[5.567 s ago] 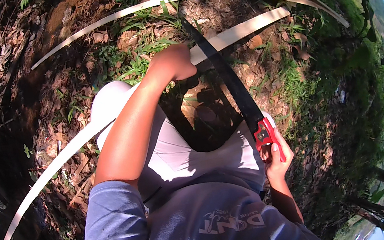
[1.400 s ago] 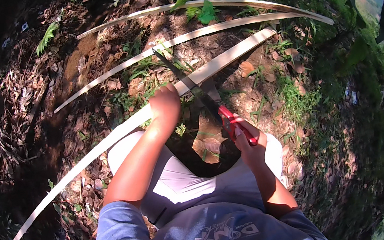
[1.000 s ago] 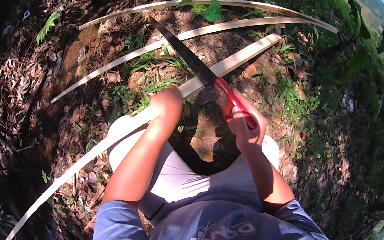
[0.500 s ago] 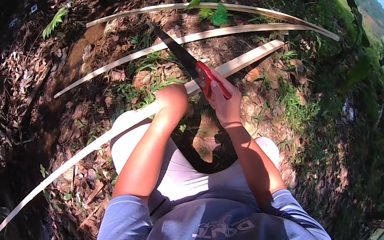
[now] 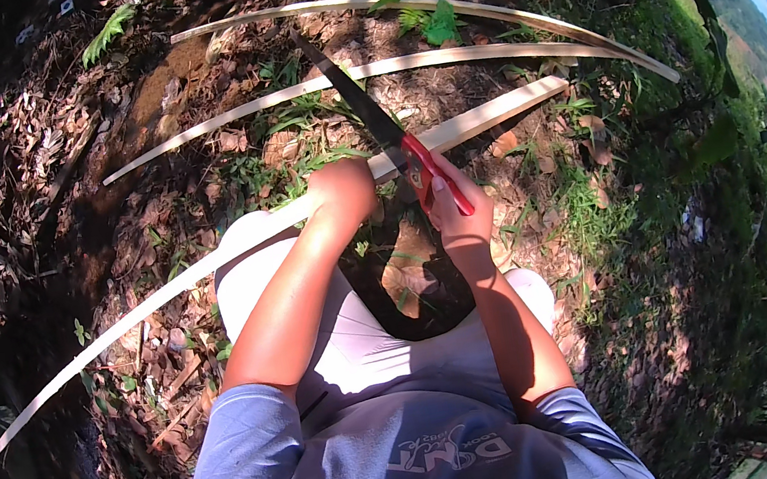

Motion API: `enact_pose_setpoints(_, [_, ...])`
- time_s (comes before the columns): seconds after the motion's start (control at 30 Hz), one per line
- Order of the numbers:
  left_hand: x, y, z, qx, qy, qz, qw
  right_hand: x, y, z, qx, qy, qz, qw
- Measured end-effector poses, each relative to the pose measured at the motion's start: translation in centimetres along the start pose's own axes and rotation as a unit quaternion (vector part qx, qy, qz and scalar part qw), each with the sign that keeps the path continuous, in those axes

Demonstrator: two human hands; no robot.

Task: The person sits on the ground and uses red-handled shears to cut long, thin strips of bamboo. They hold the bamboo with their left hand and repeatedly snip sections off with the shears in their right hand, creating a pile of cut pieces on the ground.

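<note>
Outdoors on a slope: bare ground (image 5: pixel 175 82) with dry leaves, patches of grass and small green plants; the person sits or crouches, pale trousers over the knees.
Strip in hand: a long, pale split strip (image 5: pixel 233 249), bamboo by the look of it, runs across the lap from the lower left up to the right, where its end lies on the ground.
Left hand: the left hand (image 5: pixel 345 190) is wrapped over the strip near its middle, fingers closed around it and pressing it down.
Right hand: the right hand (image 5: pixel 461 216) is closed on the red handle (image 5: pixel 428 171) of a hand saw, thumb along the grip.
Saw: the dark blade (image 5: pixel 349 93) slants up and left from the handle, crossing the strip just beside the left hand; whether the teeth are biting into it I cannot tell.
Other strips: two more pale strips lie well apart on the ground beyond, a middle strip (image 5: pixel 356 77) and a far strip (image 5: pixel 425 4), both bowed by the lens.
Handling, as a judgement: the strip looks light, thin and springy, stiff across its width but ready to flex and whip along its length; edges may be sharp or splintery. It is best held close to the blade, flat and firmly pinned, fingers kept clear of the teeth.
</note>
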State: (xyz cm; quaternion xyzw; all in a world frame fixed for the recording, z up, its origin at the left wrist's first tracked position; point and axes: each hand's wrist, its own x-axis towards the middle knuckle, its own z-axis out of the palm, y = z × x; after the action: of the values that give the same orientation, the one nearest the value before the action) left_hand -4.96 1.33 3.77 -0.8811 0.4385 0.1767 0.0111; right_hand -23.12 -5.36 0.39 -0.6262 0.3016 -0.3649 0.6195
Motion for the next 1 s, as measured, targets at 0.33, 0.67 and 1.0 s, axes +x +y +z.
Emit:
enact_pose_setpoints(0.33, [0.5, -0.7, -0.6, -0.007, -0.038, -0.002, 0.999, -15.8, -0.7, -13.5, -0.084, 0.060, 0.060, 0.993])
enact_pose_setpoints(0.67, [0.2, 0.1, -1.4, -0.012, -0.039, -0.001, 0.999, -18.9, -5.2, -14.1, -0.133, 0.049, 0.004, 0.990])
enact_pose_setpoints(1.0, [0.0, -0.7, 0.9, 0.023, 0.029, 0.016, 0.999, -7.5, -3.7, -5.9, -0.069, 0.002, 0.022, 0.997])
